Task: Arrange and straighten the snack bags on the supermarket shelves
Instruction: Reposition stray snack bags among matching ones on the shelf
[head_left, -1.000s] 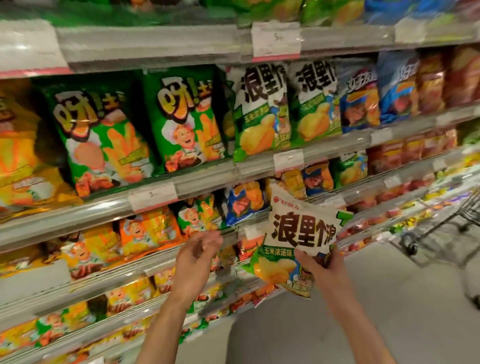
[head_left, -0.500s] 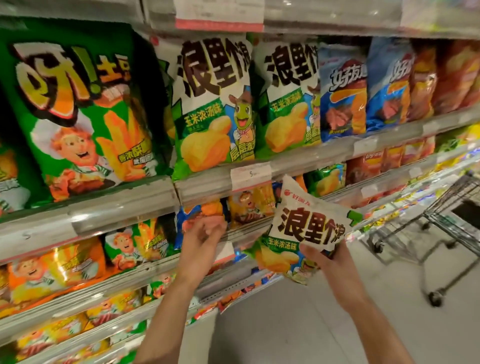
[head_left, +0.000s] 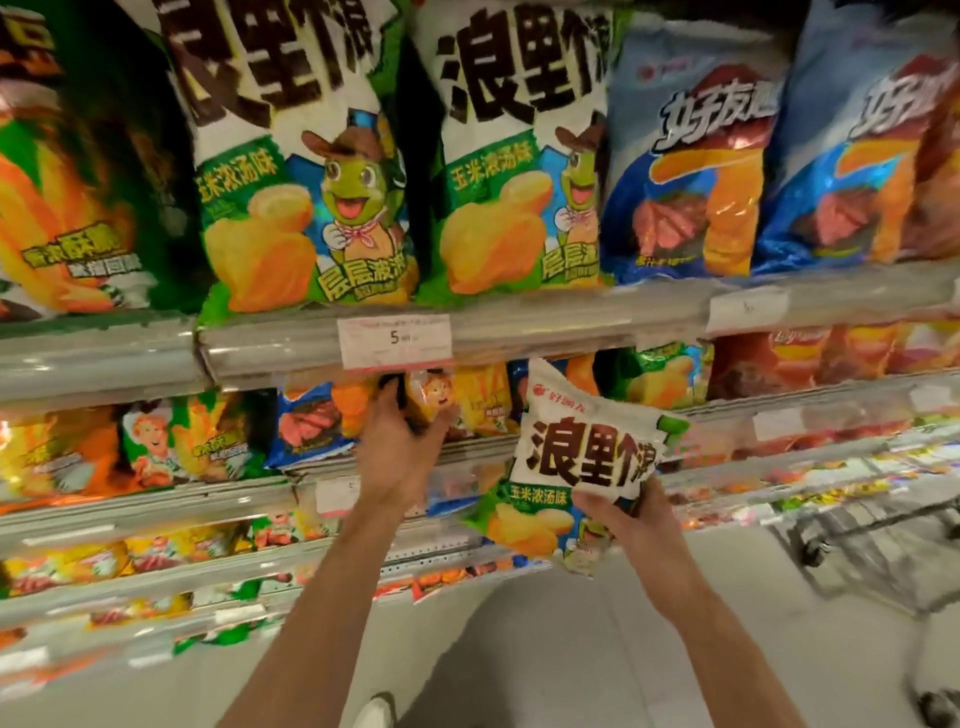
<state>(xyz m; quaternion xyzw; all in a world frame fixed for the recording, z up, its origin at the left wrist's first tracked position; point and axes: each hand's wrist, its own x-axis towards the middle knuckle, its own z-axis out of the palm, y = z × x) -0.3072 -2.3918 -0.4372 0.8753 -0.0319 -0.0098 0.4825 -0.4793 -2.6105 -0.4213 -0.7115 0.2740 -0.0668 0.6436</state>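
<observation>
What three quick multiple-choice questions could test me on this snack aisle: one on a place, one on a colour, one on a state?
1. Where is the price tag marked 5?
A. on the shelf edge above the left hand
B. on the floor
C. on the trolley

2. Which colour are the big bags at upper right?
A. blue
B. pink
C. black

3. What is the right hand doing?
A. hanging idle
B. holding a white and green bag
C. pushing a trolley

Answers: A, it sits over the left hand; A, their fronts are blue; B, fingers curl round the bag.
</observation>
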